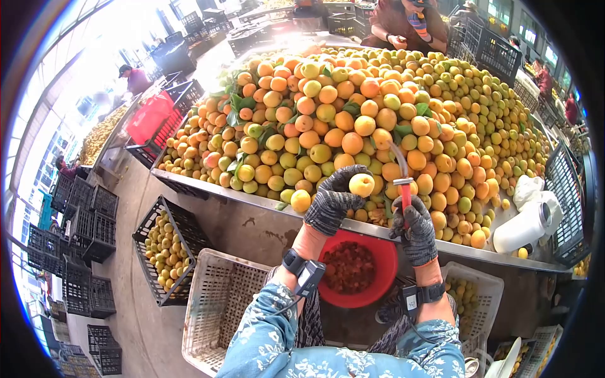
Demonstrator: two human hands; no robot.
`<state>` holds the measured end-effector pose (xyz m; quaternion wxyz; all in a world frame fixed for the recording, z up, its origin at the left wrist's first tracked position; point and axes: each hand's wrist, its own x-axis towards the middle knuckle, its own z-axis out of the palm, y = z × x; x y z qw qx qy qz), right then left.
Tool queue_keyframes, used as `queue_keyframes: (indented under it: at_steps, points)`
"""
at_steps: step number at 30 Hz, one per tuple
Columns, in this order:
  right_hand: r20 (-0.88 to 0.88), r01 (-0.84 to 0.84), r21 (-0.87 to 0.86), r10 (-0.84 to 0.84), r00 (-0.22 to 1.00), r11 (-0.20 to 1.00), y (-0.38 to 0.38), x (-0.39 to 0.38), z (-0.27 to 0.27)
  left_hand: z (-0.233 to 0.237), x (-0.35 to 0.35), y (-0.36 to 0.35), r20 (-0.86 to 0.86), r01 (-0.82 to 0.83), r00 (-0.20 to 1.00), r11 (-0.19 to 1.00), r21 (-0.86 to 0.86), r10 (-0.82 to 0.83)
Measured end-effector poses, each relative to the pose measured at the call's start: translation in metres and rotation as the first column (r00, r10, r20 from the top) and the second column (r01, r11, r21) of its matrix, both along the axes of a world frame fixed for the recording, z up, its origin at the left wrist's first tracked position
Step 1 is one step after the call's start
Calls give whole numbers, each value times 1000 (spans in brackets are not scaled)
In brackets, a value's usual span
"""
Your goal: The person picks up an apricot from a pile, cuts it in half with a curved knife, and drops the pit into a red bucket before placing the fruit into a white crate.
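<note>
I hold the apricot (362, 184) in my left hand (331, 205), gloved fingers (343, 175) clamped round it, just above the surface's (214, 192) front edge. At its 3 o'clock, my right hand (416, 233) has its fingers closed on a red-handled knife (405, 195). A red bowl (386, 280) lies at 6 o'clock and the fruit pile (353, 107) at 12.

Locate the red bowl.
In the head view the red bowl sits lower centre, below the table edge, between left hand with apricot and right hand with knife.
</note>
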<state>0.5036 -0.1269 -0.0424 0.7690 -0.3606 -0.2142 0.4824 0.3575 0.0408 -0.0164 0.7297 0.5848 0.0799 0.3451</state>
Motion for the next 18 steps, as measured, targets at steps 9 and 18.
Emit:
queue_keyframes:
  at_steps: [9, 18]
  points:
    - [248, 126, -121, -93, 964, 985, -9, -7, 34, 5, 3, -20, -23, 142, 988, 956, -258, -152]
    - [434, 171, -230, -57, 899, 958, -20, -23, 49, 4, 14, -33, -296, 95, 954, 983, 160, -44]
